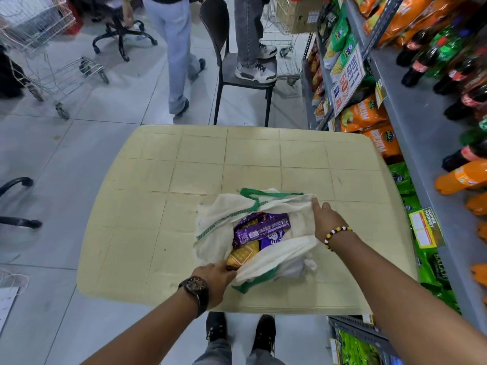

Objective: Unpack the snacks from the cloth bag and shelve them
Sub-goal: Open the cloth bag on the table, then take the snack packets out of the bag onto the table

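Here, the cloth bag point(210, 233) lies near the table's point(158, 167) six o'clock edge with purple snack packets point(261, 227) inside, the left hand point(216, 277) gripping its seven o'clock rim and the right hand point(325, 222) gripping its one o'clock rim.

Bright, even overhead light, soft shadows, strong wide-angle bending at the edges, slight blur throughout

The cloth bag point(216, 233) hides most of the snack packets point(261, 229) and the fingertips of the left hand point(214, 279).
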